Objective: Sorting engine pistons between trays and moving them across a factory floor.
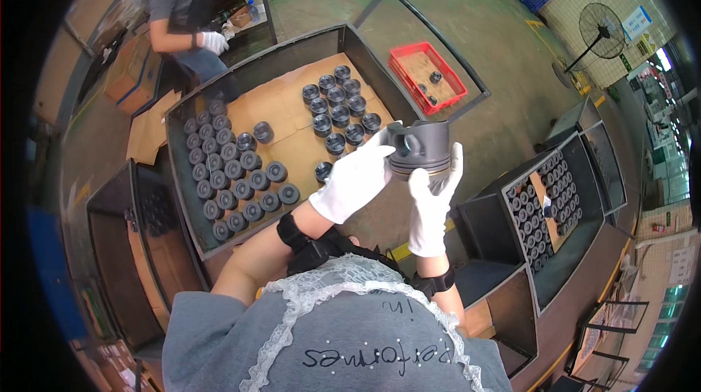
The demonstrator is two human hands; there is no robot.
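A dark grey engine piston is held up in front of me, its ringed end lowermost and a round pin hole in its side. My left hand, in a white glove, grips its left side. Around its lower right side close the gloved thumb and fingers of my right hand. Beyond my left hand lies a large dark metal bin lined with cardboard. Grey pistons stand in rows on its left, and shinier ones stand in a group on its right.
A red crate with a few small parts sits past the bin, within a metal frame. Another piston bin is on the right. At the upper left stands a co-worker in white gloves. A fan stands by the far wall.
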